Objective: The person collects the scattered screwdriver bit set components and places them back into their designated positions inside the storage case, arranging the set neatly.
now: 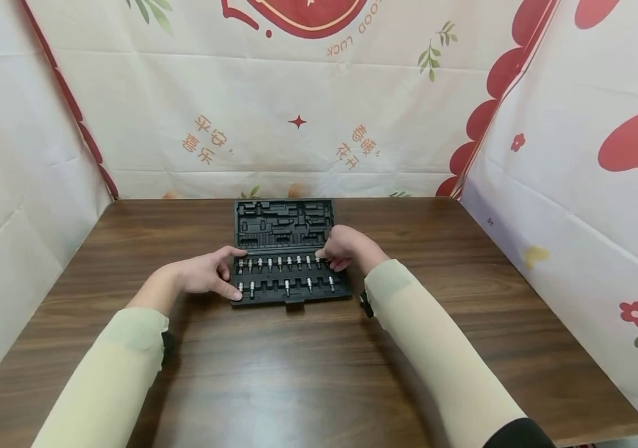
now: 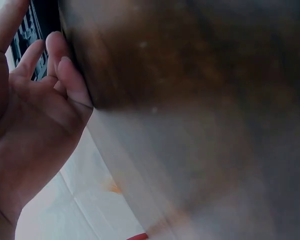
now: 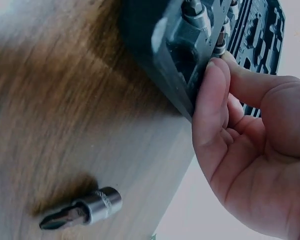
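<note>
A black bit socket case lies unfolded on the table, with silver bit sockets standing in two rows in its near half. My left hand touches the case's left side, thumb at the near corner and index finger by the hinge. At the right end of the far row, my right hand pinches a bit socket between thumb and index finger; the fingers hide part of it. In the right wrist view, a loose bit socket with a dark cross-shaped tip lies on the table beside the case.
The case's far half, a lid with moulded recesses, lies back near the table's rear edge. Brown wood-grain table surrounds the case. Behind it hangs a printed cloth, with more cloth on both sides.
</note>
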Demonstrator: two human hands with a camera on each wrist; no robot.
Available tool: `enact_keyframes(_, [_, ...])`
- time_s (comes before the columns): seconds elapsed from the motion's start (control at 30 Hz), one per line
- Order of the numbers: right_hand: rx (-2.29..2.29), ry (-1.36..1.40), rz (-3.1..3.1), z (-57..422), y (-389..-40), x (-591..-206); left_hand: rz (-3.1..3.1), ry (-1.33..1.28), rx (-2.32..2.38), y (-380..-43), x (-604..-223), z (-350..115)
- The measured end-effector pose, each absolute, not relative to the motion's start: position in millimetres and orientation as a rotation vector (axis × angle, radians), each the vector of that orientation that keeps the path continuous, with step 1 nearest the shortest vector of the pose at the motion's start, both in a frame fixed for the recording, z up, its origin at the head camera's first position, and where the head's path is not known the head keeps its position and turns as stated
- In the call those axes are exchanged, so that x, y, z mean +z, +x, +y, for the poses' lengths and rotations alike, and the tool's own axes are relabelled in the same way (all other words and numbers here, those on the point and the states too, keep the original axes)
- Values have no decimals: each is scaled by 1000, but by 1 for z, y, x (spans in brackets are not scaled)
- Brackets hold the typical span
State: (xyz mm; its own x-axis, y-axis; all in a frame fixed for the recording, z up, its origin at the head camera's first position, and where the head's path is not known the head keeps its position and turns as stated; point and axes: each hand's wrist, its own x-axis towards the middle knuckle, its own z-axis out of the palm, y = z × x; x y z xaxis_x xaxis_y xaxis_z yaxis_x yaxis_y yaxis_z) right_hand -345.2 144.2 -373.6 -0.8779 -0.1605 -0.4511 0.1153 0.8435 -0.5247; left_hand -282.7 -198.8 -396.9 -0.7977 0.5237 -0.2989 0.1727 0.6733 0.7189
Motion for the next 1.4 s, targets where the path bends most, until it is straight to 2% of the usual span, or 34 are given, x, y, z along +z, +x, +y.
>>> enact_keyframes(0.37, [-822,-84,2435,149,-343,-367,2324,501,941,-289,-392,-202])
enact_keyframes(1.4, [-707,40,2471,135,-344,-366,2352,577,935,-287,-395,-203])
